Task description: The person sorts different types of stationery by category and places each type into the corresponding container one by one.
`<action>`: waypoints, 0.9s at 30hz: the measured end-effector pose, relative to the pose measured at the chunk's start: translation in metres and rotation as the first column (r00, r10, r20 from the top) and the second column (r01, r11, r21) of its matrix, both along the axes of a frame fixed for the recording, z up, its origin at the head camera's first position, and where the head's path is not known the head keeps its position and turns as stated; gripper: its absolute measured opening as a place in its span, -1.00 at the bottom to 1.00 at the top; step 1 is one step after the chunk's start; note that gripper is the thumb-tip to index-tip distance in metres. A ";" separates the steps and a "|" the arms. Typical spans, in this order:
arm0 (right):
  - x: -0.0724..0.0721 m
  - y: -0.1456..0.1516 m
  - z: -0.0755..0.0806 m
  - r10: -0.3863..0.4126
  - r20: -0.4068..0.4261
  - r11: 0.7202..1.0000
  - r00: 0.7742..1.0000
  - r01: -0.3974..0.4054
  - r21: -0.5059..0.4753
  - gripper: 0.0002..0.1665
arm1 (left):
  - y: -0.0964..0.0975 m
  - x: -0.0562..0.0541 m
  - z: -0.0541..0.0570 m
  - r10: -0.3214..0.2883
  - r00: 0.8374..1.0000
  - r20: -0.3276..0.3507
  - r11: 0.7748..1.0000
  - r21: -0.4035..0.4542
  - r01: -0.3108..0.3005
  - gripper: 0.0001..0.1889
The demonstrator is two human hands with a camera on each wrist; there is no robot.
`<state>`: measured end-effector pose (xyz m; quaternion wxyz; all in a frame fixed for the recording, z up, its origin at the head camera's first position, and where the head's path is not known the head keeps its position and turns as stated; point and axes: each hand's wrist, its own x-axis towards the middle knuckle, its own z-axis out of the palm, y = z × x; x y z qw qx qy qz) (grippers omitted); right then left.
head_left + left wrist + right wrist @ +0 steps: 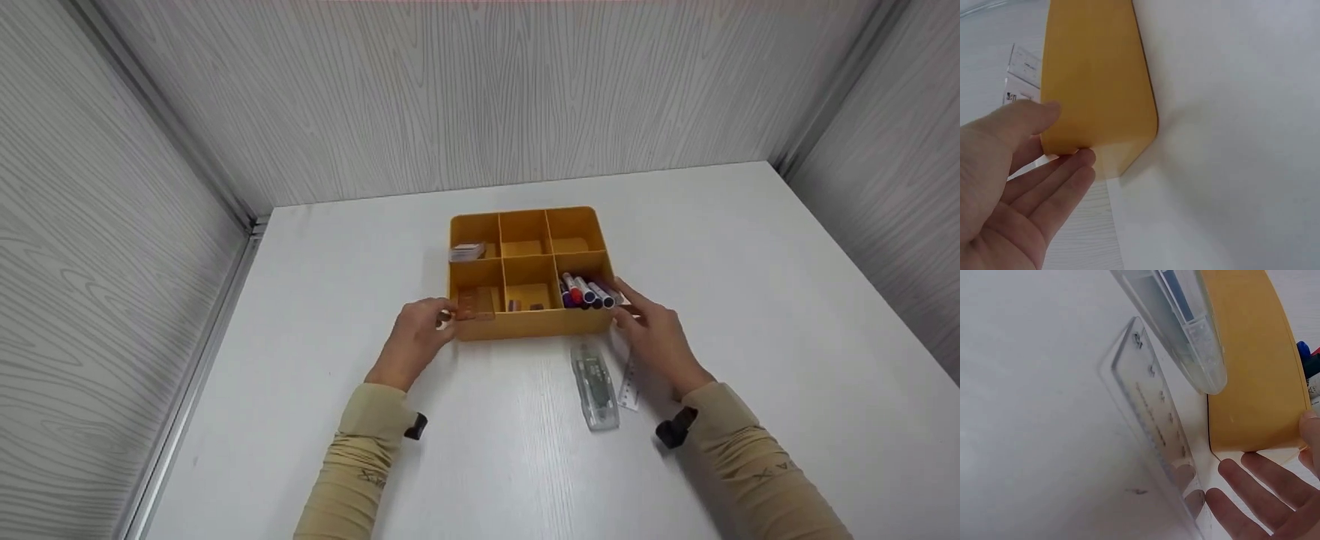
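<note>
A yellow six-compartment organizer box [534, 325] stands on the white table. My left hand [417, 330] holds its near left corner; in the left wrist view the thumb lies on the yellow wall [1095, 73] and the fingertips touch round the corner. At the near right corner my right hand [660, 341] grips the box, thumb by the rim, fingers along the side. Several markers [585, 291] lie in the near right compartment. A clear flat case [475, 303] sits near left, small pieces [514, 305] near middle, and a stack of cards [467, 252] far left.
In front of the box lies a translucent pencil case [596, 386]. A clear ruler [628, 386] is beside it, just under my right hand and wrist. Pale wood-grain panels [480, 97] enclose the table at the back and sides.
</note>
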<state>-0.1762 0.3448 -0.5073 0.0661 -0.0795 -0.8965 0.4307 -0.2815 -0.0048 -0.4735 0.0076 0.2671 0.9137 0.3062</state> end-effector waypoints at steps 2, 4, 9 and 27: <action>0.000 -0.001 -0.001 0.002 0.004 1.000 1.000 -0.002 0.002 -0.34 | 0.002 0.001 -0.003 0.041 0.998 -0.047 0.999 -0.001 -0.041 -0.79; -0.001 -0.002 -0.001 0.004 0.009 1.000 1.000 -0.004 0.012 -0.34 | 0.004 0.001 -0.006 0.076 0.994 -0.082 0.997 0.003 -0.076 -0.80; 0.000 -0.002 0.001 0.007 0.015 1.000 1.000 -0.007 0.016 -0.32 | 0.007 0.001 -0.005 0.104 0.987 -0.121 0.994 0.024 -0.102 -0.85; 0.030 0.033 0.029 -0.014 -0.062 0.993 0.998 0.021 0.117 -0.52 | 0.007 0.002 -0.008 0.074 0.969 -0.236 0.997 0.040 -0.066 -0.89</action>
